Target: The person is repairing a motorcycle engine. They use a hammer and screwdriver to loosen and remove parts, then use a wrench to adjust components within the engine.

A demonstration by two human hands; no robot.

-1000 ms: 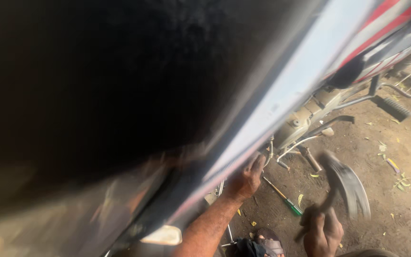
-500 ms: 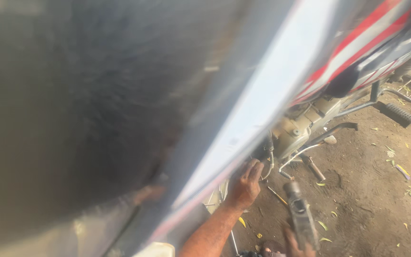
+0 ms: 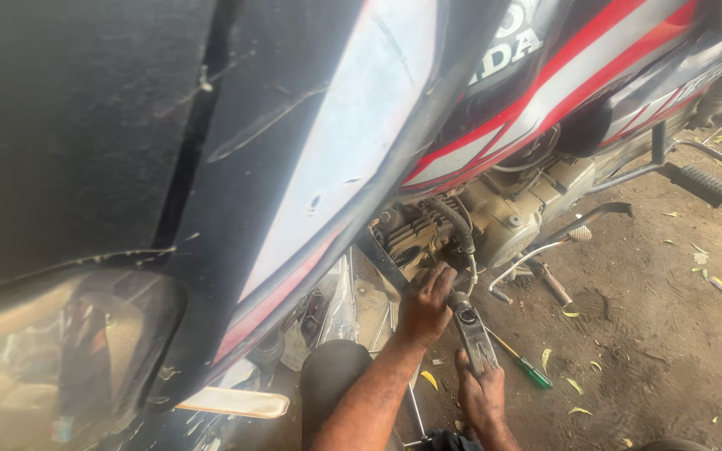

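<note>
gripping a grey wrench [image 3: 472, 334] in closed fingers, the right hand [image 3: 481, 392] set its head at the engine [image 3: 428, 234] low on the motorcycle; the left hand [image 3: 424, 305] curled beside it. the fitting looked still seated. a green screwdriver [image 3: 524, 365] lay on the dirt at right; the black fairing [image 3: 236, 167] crowded the near view.

Glossy painted tank [image 3: 561, 75], dull greasy metal wrench [image 3: 471, 330], rough dirt floor [image 3: 662, 334]

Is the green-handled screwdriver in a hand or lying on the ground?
On the ground: the screwdriver lies flat on the dirt, beside the right hand, untouched.
</note>
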